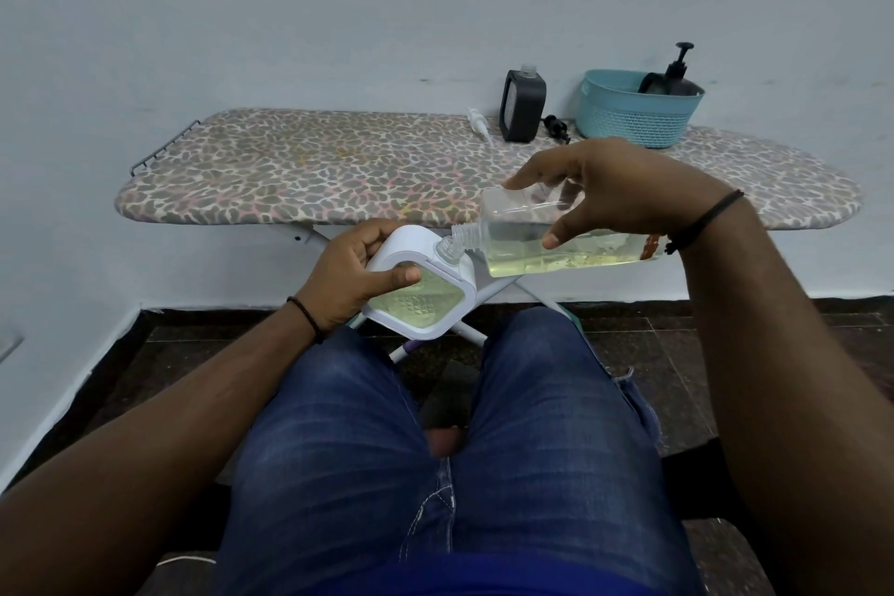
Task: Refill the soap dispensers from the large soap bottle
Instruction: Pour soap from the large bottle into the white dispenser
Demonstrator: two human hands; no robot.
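My left hand [346,273] grips a white square soap dispenser [425,300] above my lap; its clear panel shows yellowish soap and its neck is uncapped. My right hand [604,191] holds the large clear soap bottle [546,247] tipped on its side, its open mouth touching the dispenser's neck. Yellow soap lies along the bottle's lower side. A black dispenser [522,104] without its pump stands on the ironing board [338,165]. Beside it lie a white pump [476,121] and a black pump [556,127].
A teal basket [633,116] at the board's back right holds another black pump dispenser [675,75]. The board stands against a pale wall. My knees in blue jeans [435,450] fill the lower view, over a dark tiled floor.
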